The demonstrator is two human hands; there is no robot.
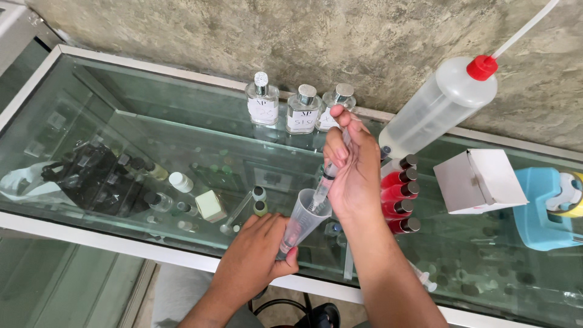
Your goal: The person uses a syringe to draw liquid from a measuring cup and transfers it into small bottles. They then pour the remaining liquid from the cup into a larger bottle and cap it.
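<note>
Head view: right grip closed around syringe.

Both arms are bare all the way down, with no sleeves on them that I can see. The left hand has no glove, no ring and no watch, and the right hand is just the same, with nothing on its wrist. The fingers are bare with short, plain nails, and low down between the arms there is a bit of grey cloth and something dark, too hard to make out.
</note>
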